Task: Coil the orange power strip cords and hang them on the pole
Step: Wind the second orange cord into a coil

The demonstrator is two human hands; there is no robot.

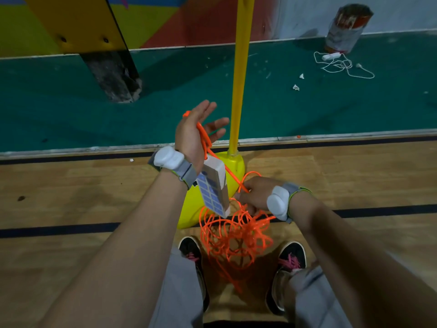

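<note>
Pretty sure this is an indoor sports hall, gym-type place. There's a varnished wooden court floor with black boundary lines painted across it and green rubbery flooring along the edge. A yellow pole stands in a chunky yellow base, net-post style. The back wall is painted in bright colour blocks, and a paint can sits by it.
</note>
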